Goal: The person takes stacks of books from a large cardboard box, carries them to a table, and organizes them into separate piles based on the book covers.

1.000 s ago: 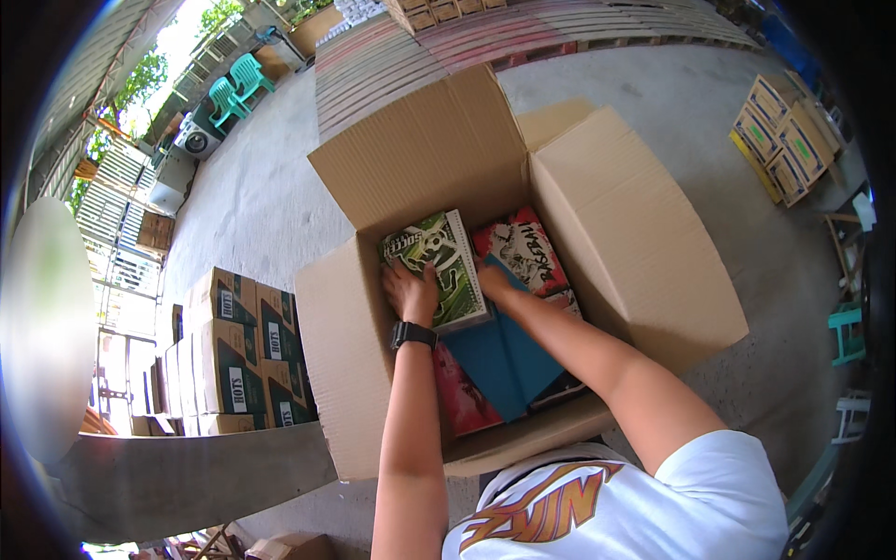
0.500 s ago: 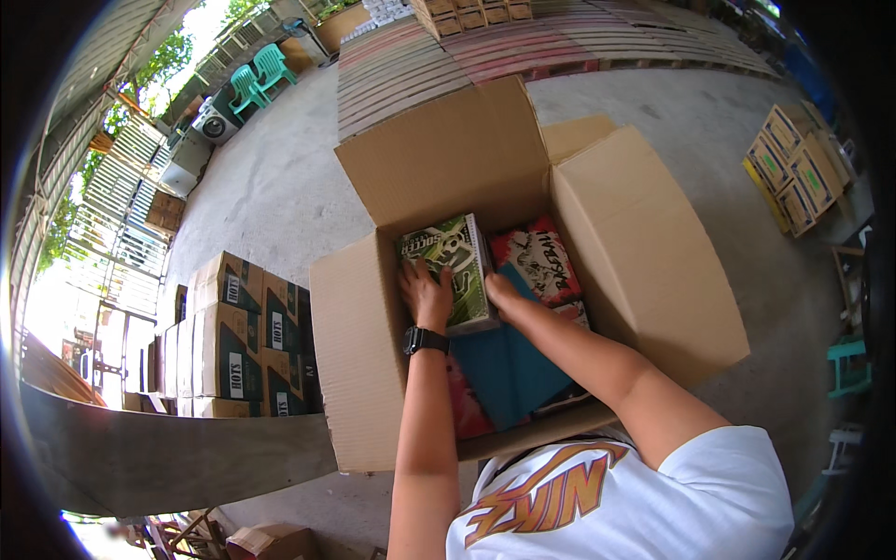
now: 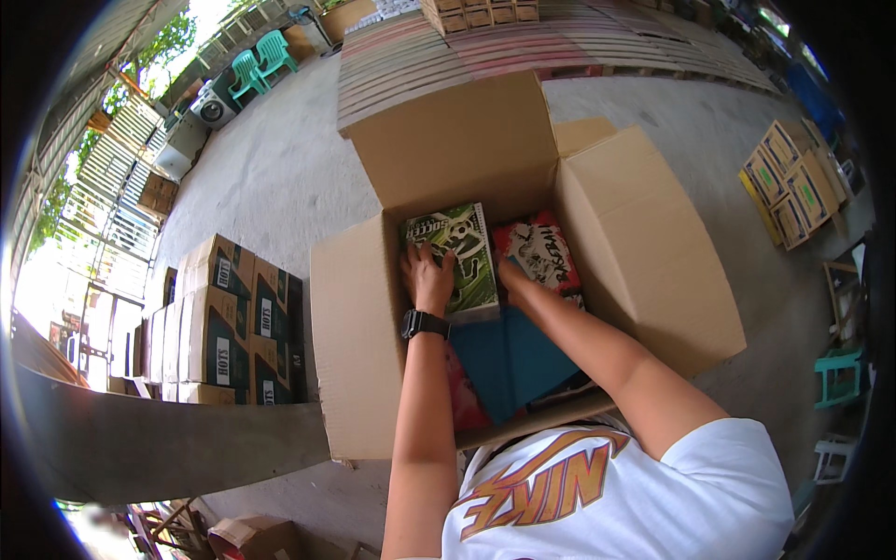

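Observation:
A stack of spiral notebooks with a green soccer cover lies in the far left of an open cardboard box. My left hand rests on the stack's left part, fingers spread over the top cover. At the stack's right side, my right hand reaches down into the gap beside red baseball-covered notebooks; its fingertips are hidden. A flat blue sheet or folder covers the near middle of the contents. Some red covers show around it.
Stacked cartons stand left of the box, behind a curved dark surface. More cartons stand at the right. Wooden pallets cover the far floor. Green chairs and a washing machine are at far left.
The view has shifted slightly. My right hand has moved a little away from the soccer notebooks, toward the baseball ones. My left hand stays on the stack.

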### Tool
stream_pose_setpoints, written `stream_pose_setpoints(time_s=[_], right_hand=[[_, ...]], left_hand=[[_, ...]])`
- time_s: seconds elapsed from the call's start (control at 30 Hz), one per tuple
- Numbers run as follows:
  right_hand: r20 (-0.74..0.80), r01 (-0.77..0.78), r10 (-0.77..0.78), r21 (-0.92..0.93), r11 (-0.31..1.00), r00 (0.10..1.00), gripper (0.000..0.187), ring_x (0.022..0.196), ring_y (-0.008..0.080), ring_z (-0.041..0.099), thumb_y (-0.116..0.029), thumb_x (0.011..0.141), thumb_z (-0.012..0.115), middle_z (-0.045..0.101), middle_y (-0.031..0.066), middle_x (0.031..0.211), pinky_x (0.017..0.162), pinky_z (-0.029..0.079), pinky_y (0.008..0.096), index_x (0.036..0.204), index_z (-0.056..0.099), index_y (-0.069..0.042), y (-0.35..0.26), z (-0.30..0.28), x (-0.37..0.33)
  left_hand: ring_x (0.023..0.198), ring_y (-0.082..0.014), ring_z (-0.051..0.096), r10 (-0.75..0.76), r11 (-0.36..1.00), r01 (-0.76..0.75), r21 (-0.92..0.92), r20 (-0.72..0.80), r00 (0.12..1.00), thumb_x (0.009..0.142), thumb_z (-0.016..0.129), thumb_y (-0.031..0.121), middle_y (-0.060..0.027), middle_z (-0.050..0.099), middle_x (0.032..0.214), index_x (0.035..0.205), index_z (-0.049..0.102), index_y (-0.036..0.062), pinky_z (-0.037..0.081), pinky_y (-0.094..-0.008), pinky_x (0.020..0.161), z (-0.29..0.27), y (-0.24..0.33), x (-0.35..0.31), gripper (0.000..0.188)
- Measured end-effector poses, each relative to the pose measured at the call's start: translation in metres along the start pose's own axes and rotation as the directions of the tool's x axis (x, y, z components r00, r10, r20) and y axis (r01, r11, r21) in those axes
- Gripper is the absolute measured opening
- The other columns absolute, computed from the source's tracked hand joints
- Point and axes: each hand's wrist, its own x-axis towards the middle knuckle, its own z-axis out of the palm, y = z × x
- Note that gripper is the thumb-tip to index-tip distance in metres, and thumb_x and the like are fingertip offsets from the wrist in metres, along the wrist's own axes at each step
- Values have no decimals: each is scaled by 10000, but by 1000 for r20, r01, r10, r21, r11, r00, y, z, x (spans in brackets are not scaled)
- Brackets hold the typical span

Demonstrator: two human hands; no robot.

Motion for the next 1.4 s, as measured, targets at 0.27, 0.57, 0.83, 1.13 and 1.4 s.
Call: stream_pose_setpoints(time_s=[0.27, 0.57, 0.83, 1.13, 1.4], right_hand=[[-229, -121, 94, -104, 987, 969, 618, 874, 230, 592, -588, 856, 339, 600, 143, 1018, 802, 461, 369, 1124, 520, -61, -13, 21, -30], [48, -127, 124, 46, 991, 991, 658, 1131, 284, 465, -549, 875, 331, 429, 177, 1290, 927, 371, 420, 1295, 368, -43, 4, -14, 15], [-25, -112, 113, 46, 993, 993, 683, 1101, 256, 485, -578, 853, 371, 453, 152, 1267, 938, 361, 402, 1272, 407, -40, -7, 1, -14], [142, -134, 113, 147, 980, 983, 688, 1142, 236, 464, -570, 834, 435, 449, 142, 1280, 967, 351, 368, 1279, 407, -46, -14, -35, -8], [398, -6, -9, 37, 999, 917, 517, 1042, 199, 537, -409, 862, 520, 556, 105, 1161, 931, 396, 332, 1208, 475, -27, -46, -62, -36]], left_hand=[[1221, -432, 267, 6, 999, -9, -46, -51, 999, 793, 571, 358, -239, 323, 1328, 1195, 482, 41, 246, -483, 1009, -1, -14, -1, 520], [1213, -448, 263, 57, 990, -64, -126, -63, 996, 786, 591, 323, -277, 301, 1323, 1181, 476, 4, 232, -480, 1016, 6, -13, 1, 520], [1226, -424, 256, 28, 994, -33, -105, -49, 998, 784, 598, 289, -274, 292, 1326, 1231, 407, -14, 223, -480, 1023, 7, -20, -3, 573], [1122, -344, 458, -147, 898, 160, -409, 62, 987, 657, 734, 309, -230, 452, 1228, 1226, 361, -86, 380, -358, 933, 3, -12, 8, 787], [761, -189, 615, -127, 61, 634, -771, 624, 771, 762, 589, 304, -48, 642, 893, 980, 619, 76, 479, -280, 684, 5, -2, 1, 317]])
